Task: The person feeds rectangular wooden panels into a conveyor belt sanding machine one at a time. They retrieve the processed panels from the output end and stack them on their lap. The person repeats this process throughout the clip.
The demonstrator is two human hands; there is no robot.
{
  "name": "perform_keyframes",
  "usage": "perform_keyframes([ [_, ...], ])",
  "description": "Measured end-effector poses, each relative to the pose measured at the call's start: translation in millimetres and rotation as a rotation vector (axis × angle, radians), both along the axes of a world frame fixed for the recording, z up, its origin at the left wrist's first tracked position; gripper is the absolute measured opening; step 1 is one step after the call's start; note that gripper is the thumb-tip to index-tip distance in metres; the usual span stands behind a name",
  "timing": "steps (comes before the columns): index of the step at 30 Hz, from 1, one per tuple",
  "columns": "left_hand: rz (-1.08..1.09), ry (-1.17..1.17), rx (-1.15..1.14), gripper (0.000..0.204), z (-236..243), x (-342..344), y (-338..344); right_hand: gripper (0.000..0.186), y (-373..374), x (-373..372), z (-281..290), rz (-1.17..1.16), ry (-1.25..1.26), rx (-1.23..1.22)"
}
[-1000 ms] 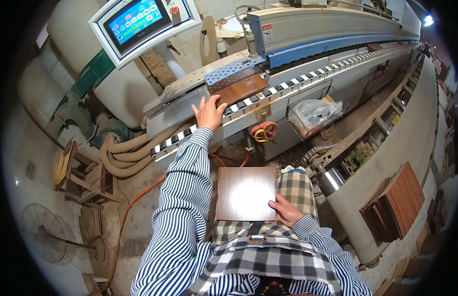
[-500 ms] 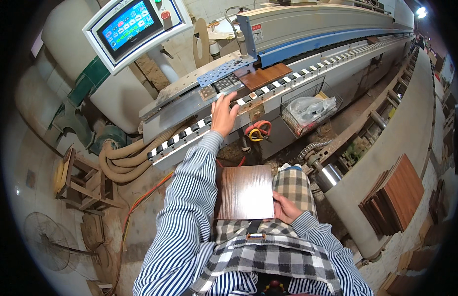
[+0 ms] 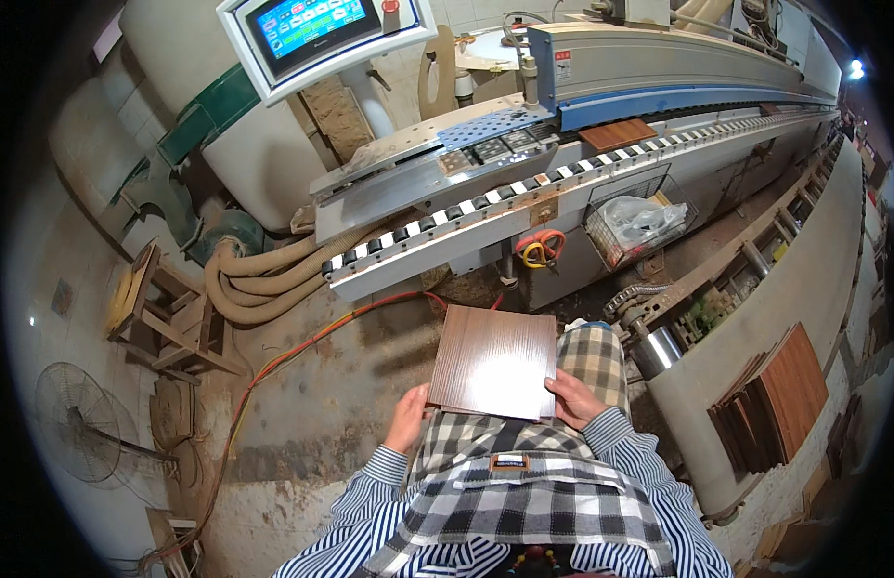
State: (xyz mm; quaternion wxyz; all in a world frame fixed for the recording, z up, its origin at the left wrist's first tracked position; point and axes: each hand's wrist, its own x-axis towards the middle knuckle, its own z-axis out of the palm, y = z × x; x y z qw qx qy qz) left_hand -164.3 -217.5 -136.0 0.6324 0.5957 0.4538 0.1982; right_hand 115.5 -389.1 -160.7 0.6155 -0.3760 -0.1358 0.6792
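A square brown wood-grain board (image 3: 490,356) with a glossy face lies over my lap, above a checked apron. My left hand (image 3: 409,414) holds its lower left corner, and my right hand (image 3: 574,395) grips its right edge. Beyond it runs the machine's roller rail (image 3: 437,222) with black and white segments, beside a steel infeed plate (image 3: 370,202) and a perforated blue plate (image 3: 485,127). Another brown board (image 3: 615,136) lies in the machine by the blue beam (image 3: 687,96).
A screen panel (image 3: 317,34) stands top left. Scissors (image 3: 541,249) hang beside a wire basket (image 3: 639,217). A board stack (image 3: 769,405) leans on the return conveyor (image 3: 707,414) at right. Hoses (image 3: 264,279), a wooden stool (image 3: 177,328), a fan (image 3: 76,419) and an orange cable (image 3: 302,347) are at left.
My left hand has left the machine and come down to the board on my lap. The board in the machine has moved rightward along the rail, away from me.
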Motion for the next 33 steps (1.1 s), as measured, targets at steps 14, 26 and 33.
perform_keyframes([
  [14,-0.049,-0.129,0.19,0.033,4,25,37,0.041,3,-7,5,-0.03,-0.112,-0.149],
  [26,0.21,-0.414,0.266,0.036,101,89,117,0.043,2,-6,12,-0.01,-0.059,-0.12],
  [33,0.009,0.142,0.947,0.058,91,113,185,0.046,3,-5,10,0.002,-0.042,-0.102],
])
